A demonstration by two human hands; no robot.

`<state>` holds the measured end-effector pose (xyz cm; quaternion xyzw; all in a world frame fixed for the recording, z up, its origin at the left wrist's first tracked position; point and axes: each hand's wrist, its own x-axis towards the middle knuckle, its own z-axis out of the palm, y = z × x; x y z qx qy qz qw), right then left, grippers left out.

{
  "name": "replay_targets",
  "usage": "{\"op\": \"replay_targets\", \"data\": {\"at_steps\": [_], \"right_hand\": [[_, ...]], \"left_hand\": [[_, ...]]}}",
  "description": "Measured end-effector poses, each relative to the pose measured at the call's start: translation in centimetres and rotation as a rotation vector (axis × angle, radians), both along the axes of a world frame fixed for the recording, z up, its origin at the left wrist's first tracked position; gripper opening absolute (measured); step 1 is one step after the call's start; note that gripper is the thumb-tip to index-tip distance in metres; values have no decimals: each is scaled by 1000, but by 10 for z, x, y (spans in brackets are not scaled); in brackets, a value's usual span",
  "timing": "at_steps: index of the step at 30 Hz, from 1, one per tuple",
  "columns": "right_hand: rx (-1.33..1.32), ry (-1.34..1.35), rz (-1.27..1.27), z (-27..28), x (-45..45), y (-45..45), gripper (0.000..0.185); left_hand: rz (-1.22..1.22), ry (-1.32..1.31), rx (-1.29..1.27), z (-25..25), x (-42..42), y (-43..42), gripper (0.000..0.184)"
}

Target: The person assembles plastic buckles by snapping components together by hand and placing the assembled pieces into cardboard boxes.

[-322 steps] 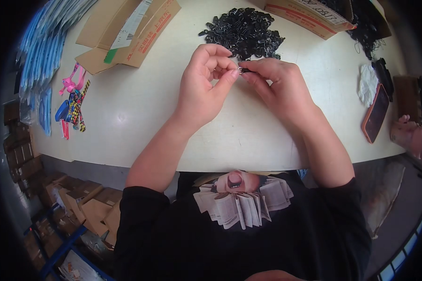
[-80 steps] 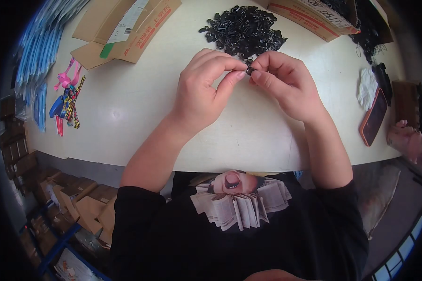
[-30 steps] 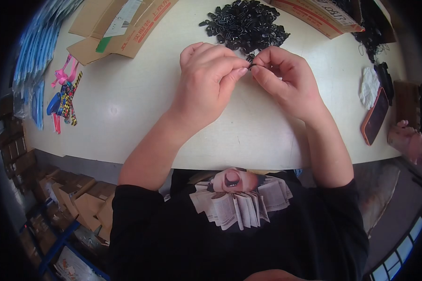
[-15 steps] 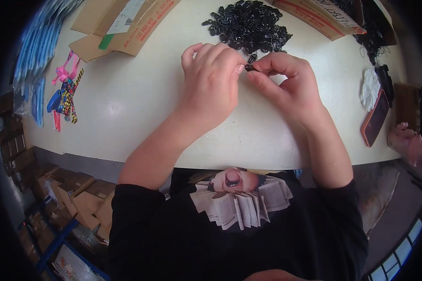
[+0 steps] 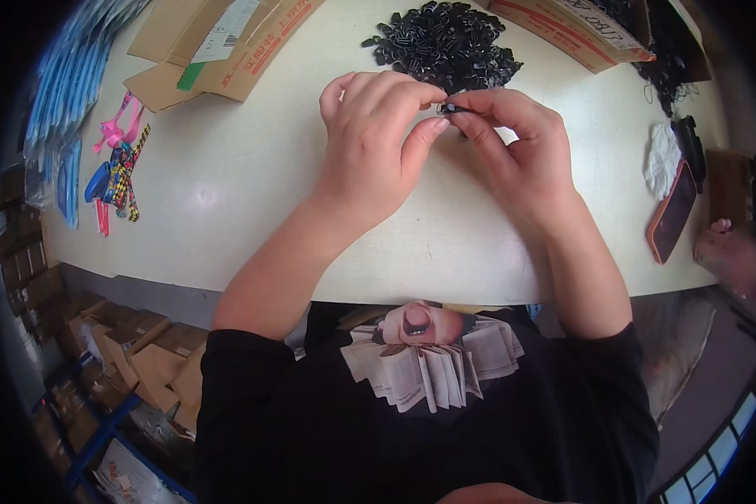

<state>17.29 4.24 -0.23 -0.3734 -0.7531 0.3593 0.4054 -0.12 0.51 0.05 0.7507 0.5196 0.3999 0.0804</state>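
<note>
My right hand (image 5: 525, 147) pinches a small black clip (image 5: 454, 108) between thumb and forefinger. At its left end a thin, shiny loop shows. My left hand (image 5: 376, 139) is closed around that end, its forefinger above and thumb below. Whether both of these fingertips press on it is hard to see. Just beyond the fingers lies a heap of similar small black clips (image 5: 445, 46), some with shiny wire-like loops.
Left on the white table (image 5: 227, 227) are an open cardboard box (image 5: 260, 50), colourful straps (image 5: 122, 172) and blue plastic-wrapped packs (image 5: 71, 92). To the right are another carton (image 5: 563, 34), white crumpled material (image 5: 661, 160) and a phone (image 5: 672, 214). Another person's hand (image 5: 731, 256) shows at the far right.
The clip has been raised slightly and turned so its shiny loop faces left. My left thumb and forefinger have spread a little. The other person's hand at the right has shifted.
</note>
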Motion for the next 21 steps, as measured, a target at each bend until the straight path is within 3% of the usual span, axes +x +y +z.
{"op": "replay_targets", "data": {"at_steps": [7, 16, 21], "right_hand": [[-35, -21, -31, 6, 1, -2, 12], [180, -54, 38, 4, 0, 1, 9], [116, -64, 11, 6, 0, -1, 9]], "left_hand": [[-4, 42, 3, 0, -2, 0, 10], [-35, 31, -84, 0, -2, -1, 9], [-55, -3, -128, -1, -4, 0, 10]]}}
